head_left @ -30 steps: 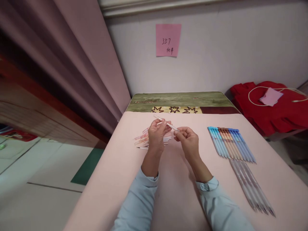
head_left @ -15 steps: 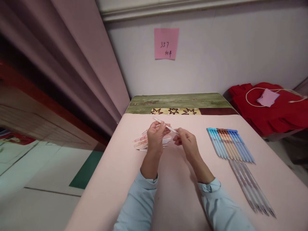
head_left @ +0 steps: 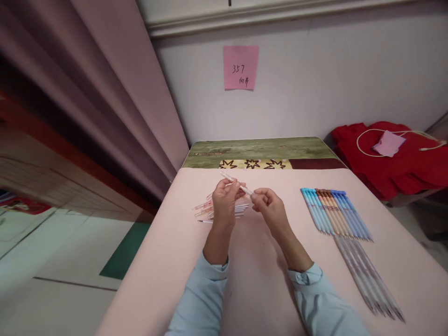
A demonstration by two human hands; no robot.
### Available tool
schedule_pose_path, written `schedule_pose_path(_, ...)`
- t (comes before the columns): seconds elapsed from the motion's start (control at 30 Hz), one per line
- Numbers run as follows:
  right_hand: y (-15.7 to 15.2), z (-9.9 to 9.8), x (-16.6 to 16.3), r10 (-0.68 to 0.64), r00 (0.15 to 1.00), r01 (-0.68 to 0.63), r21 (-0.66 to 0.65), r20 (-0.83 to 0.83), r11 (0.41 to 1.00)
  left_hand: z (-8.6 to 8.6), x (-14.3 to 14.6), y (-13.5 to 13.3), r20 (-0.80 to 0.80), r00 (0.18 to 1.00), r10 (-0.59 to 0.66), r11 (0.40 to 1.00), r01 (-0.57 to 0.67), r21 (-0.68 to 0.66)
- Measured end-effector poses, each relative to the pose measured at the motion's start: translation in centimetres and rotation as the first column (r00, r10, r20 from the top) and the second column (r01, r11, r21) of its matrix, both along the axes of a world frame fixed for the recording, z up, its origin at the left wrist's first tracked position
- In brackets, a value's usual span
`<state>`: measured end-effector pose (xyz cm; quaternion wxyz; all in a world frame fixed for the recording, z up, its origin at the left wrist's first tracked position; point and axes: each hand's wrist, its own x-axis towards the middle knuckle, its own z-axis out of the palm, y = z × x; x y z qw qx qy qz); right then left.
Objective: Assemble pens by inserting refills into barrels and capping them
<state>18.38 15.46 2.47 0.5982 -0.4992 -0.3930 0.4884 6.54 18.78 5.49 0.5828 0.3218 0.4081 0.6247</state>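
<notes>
My left hand (head_left: 224,201) and my right hand (head_left: 270,209) both grip one thin white pen (head_left: 245,189) above the pink table (head_left: 252,280). The left hand's fingers curl round its far part, while the right hand pinches its near end. Under and left of my left hand lies a loose pile of pale pink and white pens (head_left: 205,209), partly hidden by that hand.
A tidy row of blue and tan pens (head_left: 334,212) lies to the right, with a row of clear pen barrels (head_left: 367,275) just in front of it. A pink note (head_left: 241,67) hangs on the wall. Red cloth with a white cable (head_left: 395,156) sits at far right. A curtain hangs at left.
Both hands have stayed together on the pen with only slight shifts. The view has tilted a little, nothing else moved.
</notes>
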Motion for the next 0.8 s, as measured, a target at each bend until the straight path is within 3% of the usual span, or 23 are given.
schedule_pose_path(0.13, 0.00, 0.02, 0.05, 0.002, 1.000, -0.002, 0.081, 0.002, 0.997, 0.04, 0.05, -0.06, -0.005, 1.000, -0.025, 1.000, 0.025, 0.009)
schedule_pose_path(0.33, -0.32, 0.08, 0.07, 0.040, 0.999, -0.041, -0.077, -0.023, 0.996, 0.13, -0.21, -0.18, 0.008, 0.993, -0.117, 0.993, 0.117, 0.015)
schedule_pose_path(0.57, -0.08, 0.05, 0.05, 0.021, 1.000, -0.021, 0.087, 0.003, 0.996, -0.01, -0.38, -0.04, -0.047, 0.997, -0.068, 0.998, 0.069, 0.016)
schedule_pose_path(0.8, -0.23, 0.19, -0.07, 0.108, 0.993, -0.111, -0.057, -0.040, 0.992, 0.75, -0.61, -0.16, -0.017, 0.987, -0.159, 0.986, 0.160, 0.053)
